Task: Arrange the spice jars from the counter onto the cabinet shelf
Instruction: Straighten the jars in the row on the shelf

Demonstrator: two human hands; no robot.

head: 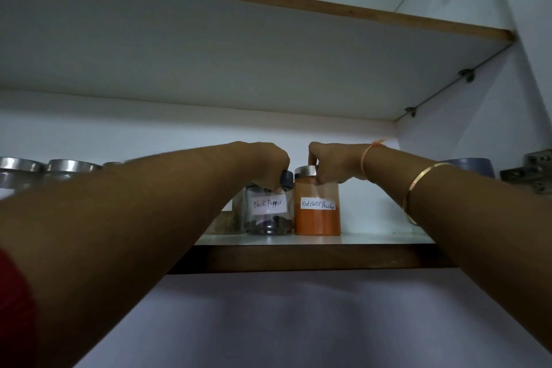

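Left hand (264, 160): fingers curled round the top of the black pepper jar (268, 222)
Right hand (327, 160): fingers pinching the red chilli powder jar (317, 221) by its lid
Jars: upright, just beside each other, on the cabinet shelf (313, 257)

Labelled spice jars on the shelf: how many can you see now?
2. The Black Pepper jar is held by the left hand; the Red Chilli Powder jar stands to its right, held by the right hand. Others may be hidden behind the left forearm.

Orange and clear against white.
Orange-filled chilli jar (317, 218), silver lid (305, 171); clear pepper jar (268, 222), dark lid (287, 179); white handwritten labels (317, 205); dark brown shelf edge (298, 258); gold bangle (419, 179).
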